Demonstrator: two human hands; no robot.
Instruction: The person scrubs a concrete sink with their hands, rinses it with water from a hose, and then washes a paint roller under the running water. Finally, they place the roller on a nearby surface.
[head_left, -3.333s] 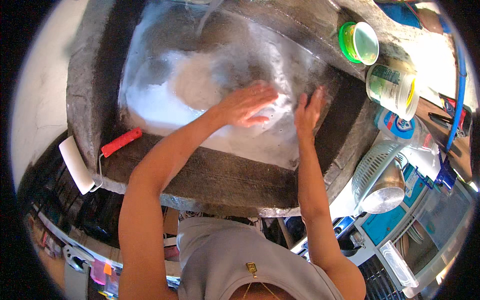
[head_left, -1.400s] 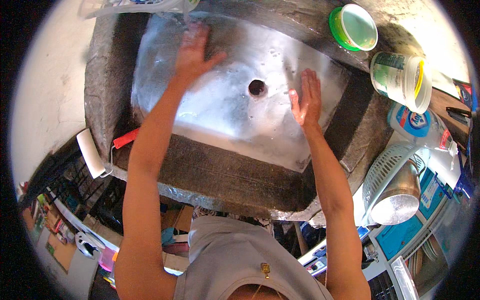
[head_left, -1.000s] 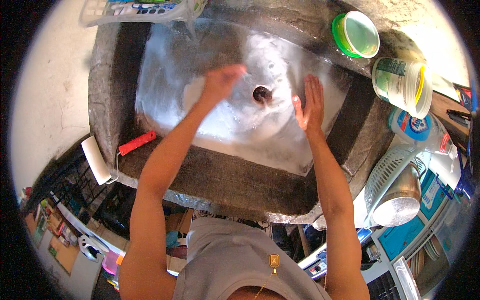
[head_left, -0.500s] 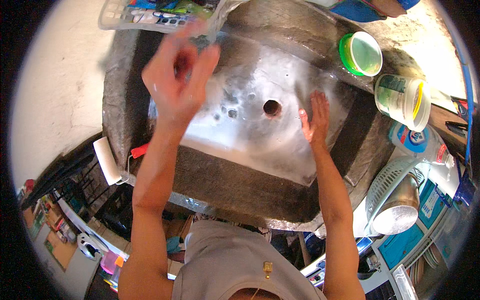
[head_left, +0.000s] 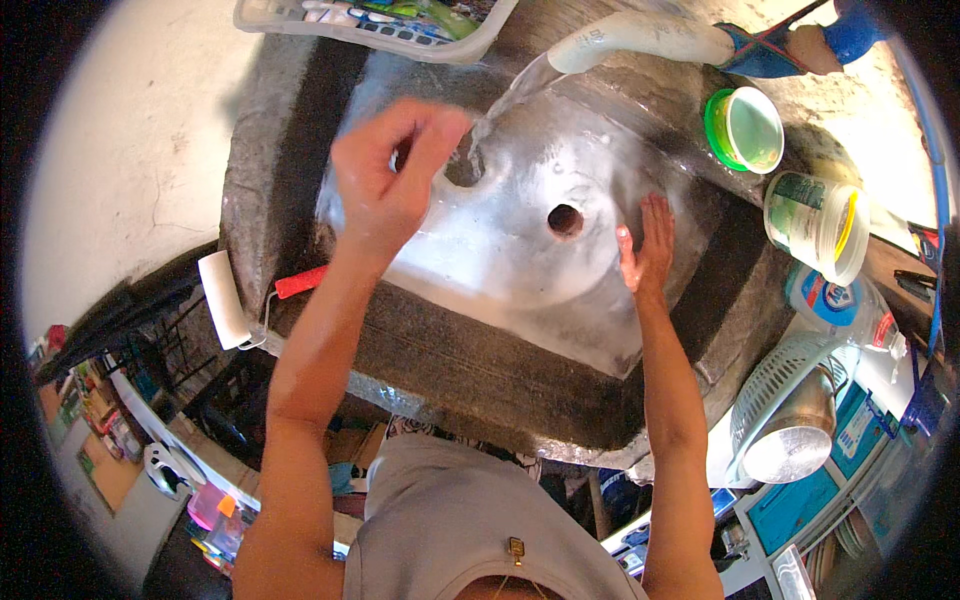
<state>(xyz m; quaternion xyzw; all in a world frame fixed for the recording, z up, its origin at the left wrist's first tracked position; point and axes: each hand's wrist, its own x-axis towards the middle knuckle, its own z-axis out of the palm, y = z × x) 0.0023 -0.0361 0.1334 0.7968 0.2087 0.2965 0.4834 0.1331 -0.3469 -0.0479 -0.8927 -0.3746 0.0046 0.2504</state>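
Observation:
My left hand (head_left: 398, 180) is raised over the left part of a dark, rough sink (head_left: 480, 370), its fingers curled and smeared by motion. Whether anything is in them I cannot see. Beside those fingers, a stream of water (head_left: 515, 95) falls from a white pipe (head_left: 640, 38) onto the sink's wet, shiny floor (head_left: 470, 260). My right hand (head_left: 655, 245) lies with its palm down and fingers stretched out on the right part of that floor, holding nothing. Between the hands is the round drain hole (head_left: 565, 221).
A white basket (head_left: 400, 42) of packets stands at the far left rim. A paint roller (head_left: 224, 300) with a red handle rests at the left edge. Along the right side are a green-rimmed tub (head_left: 752, 130), a clear bucket (head_left: 815, 225), a plastic bottle (head_left: 835, 300) and a grey-green colander (head_left: 775, 385).
My left hand has moved right and down from near the basket. The view has shifted, so the white pipe and its water stream now show. My right hand stays on the sink floor.

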